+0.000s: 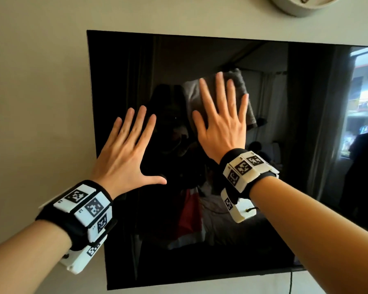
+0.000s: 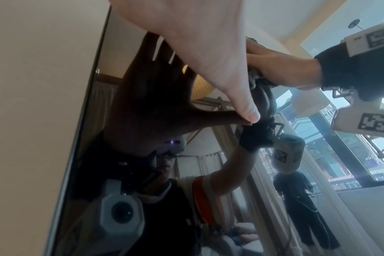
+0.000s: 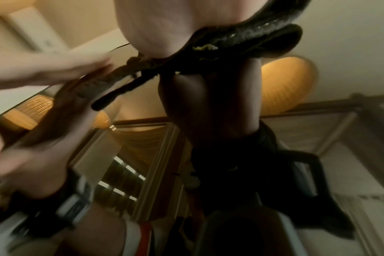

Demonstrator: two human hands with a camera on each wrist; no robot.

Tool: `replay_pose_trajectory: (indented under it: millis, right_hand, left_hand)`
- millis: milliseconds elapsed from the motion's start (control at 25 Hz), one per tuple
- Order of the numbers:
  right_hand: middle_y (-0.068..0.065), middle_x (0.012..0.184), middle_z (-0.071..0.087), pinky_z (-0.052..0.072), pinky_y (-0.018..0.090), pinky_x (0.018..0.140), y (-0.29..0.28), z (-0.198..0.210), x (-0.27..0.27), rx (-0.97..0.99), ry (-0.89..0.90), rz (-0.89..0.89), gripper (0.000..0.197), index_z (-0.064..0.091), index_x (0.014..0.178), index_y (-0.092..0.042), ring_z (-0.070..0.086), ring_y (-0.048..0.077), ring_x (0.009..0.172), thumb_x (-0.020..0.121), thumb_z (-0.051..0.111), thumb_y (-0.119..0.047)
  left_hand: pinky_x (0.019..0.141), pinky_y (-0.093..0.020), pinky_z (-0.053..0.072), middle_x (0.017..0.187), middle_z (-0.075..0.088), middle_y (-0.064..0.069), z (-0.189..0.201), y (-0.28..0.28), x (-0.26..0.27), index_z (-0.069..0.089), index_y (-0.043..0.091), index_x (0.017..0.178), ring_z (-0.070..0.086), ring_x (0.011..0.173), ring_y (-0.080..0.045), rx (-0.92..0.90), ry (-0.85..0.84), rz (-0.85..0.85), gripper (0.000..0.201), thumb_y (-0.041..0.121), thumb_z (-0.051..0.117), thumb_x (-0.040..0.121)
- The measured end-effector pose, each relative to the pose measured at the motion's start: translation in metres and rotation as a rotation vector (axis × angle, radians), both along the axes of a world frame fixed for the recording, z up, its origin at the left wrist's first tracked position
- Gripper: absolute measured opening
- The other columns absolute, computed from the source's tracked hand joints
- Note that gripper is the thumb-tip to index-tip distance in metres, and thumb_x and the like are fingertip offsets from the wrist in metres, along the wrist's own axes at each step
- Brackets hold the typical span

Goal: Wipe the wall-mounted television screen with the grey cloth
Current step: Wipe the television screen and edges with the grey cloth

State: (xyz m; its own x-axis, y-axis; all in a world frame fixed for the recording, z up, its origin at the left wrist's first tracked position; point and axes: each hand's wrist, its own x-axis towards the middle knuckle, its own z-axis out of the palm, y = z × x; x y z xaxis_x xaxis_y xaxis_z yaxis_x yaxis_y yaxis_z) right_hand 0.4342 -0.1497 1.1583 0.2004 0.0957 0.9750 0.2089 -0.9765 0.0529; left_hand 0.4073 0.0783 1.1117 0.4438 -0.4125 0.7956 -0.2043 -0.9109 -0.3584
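Note:
The black television screen [image 1: 285, 102] hangs on the beige wall and mirrors the room. My right hand [image 1: 221, 115] lies flat with spread, straight fingers on the grey cloth [image 1: 245, 96], pressing it against the glass in the screen's upper middle. In the right wrist view the cloth [image 3: 241, 39] bunches dark under my palm. My left hand [image 1: 128, 149] is spread flat against the screen near its left edge, holding nothing; in the left wrist view its thumb [image 2: 243, 107] touches the glass [image 2: 125, 155].
A round white wall clock [image 1: 302, 5] sits above the screen's top right. Bare wall [image 1: 34, 102] stretches left of the set. A thin cable [image 1: 290, 283] hangs below the bottom edge. The screen's lower half [image 1: 200, 251] has nothing on it.

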Motion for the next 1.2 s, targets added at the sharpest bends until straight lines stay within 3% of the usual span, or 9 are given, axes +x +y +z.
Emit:
replay_pose_trajectory:
  millis: [80,240,400,520,600,800,880,1000,1200]
  right_hand:
    - [0.006,0.162,0.005,0.001,0.056,0.118,-0.003,-0.006,0.000,0.087,0.040,0.000,0.064,0.009,0.153,-0.031,0.002,0.028,0.148,0.097,0.036,-0.046]
    - [0.006,0.162,0.004,0.001,0.055,0.118,-0.014,-0.023,-0.002,-0.056,0.064,-0.013,0.063,0.009,0.153,-0.031,0.001,0.028,0.148,0.098,0.036,-0.046]
    - [0.006,0.162,0.003,0.001,0.055,0.118,-0.024,-0.016,-0.003,0.118,0.058,-0.031,0.065,0.008,0.153,-0.031,0.001,0.028,0.148,0.097,0.037,-0.046]
    - [0.005,0.161,0.009,0.004,0.055,0.118,-0.007,-0.050,-0.009,-0.123,0.072,-0.011,0.063,0.015,0.153,-0.030,0.004,0.027,0.148,0.097,0.040,-0.046]
    - [0.004,0.161,0.012,0.006,0.054,0.118,-0.017,-0.052,-0.009,-0.222,0.065,-0.032,0.060,0.018,0.152,-0.031,0.007,0.025,0.148,0.098,0.039,-0.046]
    - [0.005,0.162,0.005,0.000,0.055,0.118,-0.045,-0.022,-0.003,0.122,0.057,-0.010,0.064,0.012,0.153,-0.030,0.002,0.027,0.148,0.097,0.039,-0.045]
    - [0.006,0.161,0.005,-0.001,0.054,0.118,-0.042,-0.035,-0.006,0.049,0.067,-0.010,0.064,0.013,0.153,-0.030,0.001,0.027,0.148,0.097,0.039,-0.045]
    - [0.005,0.161,0.010,0.004,0.054,0.118,-0.055,-0.047,-0.007,-0.140,0.069,-0.039,0.060,0.018,0.152,-0.031,0.005,0.026,0.148,0.098,0.039,-0.047]
    - [0.006,0.161,0.005,-0.002,0.054,0.118,-0.085,-0.025,-0.003,0.045,0.054,-0.035,0.064,0.012,0.153,-0.031,0.001,0.027,0.148,0.097,0.038,-0.046]
  left_hand:
    - [0.123,-0.055,0.015,0.166,0.007,-0.021,0.000,0.001,0.000,0.009,0.005,0.158,0.005,0.153,-0.038,0.015,-0.013,0.017,0.140,0.092,0.052,0.057]
    - [0.123,-0.055,0.015,0.166,0.007,-0.021,-0.001,0.001,0.001,0.012,0.005,0.158,0.006,0.153,-0.038,0.025,-0.013,0.023,0.135,0.094,0.042,0.061]
    - [0.124,-0.055,0.014,0.166,0.007,-0.021,-0.002,0.001,0.004,0.012,0.004,0.158,0.006,0.153,-0.039,0.027,-0.012,0.016,0.135,0.094,0.041,0.061]
    - [0.124,-0.054,0.012,0.166,0.007,-0.021,-0.002,0.002,0.004,0.012,0.004,0.158,0.005,0.153,-0.038,0.025,-0.020,0.004,0.134,0.093,0.042,0.061]
    - [0.124,-0.054,0.010,0.166,0.006,-0.021,-0.001,0.001,0.002,0.010,0.005,0.158,0.003,0.154,-0.038,0.011,-0.009,-0.002,0.135,0.093,0.041,0.061]
    - [0.126,-0.049,0.003,0.167,-0.002,-0.015,-0.010,-0.017,-0.007,0.003,0.006,0.158,-0.002,0.155,-0.031,0.032,0.057,-0.025,0.136,0.091,0.043,0.060]
    - [0.126,-0.045,-0.001,0.167,0.000,-0.015,-0.022,-0.031,-0.008,0.004,0.007,0.158,-0.002,0.155,-0.030,0.083,0.083,-0.041,0.138,0.092,0.047,0.059]
    - [0.125,-0.049,-0.003,0.167,0.004,-0.016,-0.035,-0.048,-0.005,0.007,0.011,0.159,0.000,0.154,-0.036,0.154,0.102,-0.022,0.138,0.096,0.043,0.056]
    - [0.122,-0.059,0.009,0.167,0.005,-0.016,-0.038,-0.072,-0.002,0.009,0.020,0.160,0.003,0.153,-0.042,0.181,0.093,-0.007,0.135,0.095,0.050,0.055]
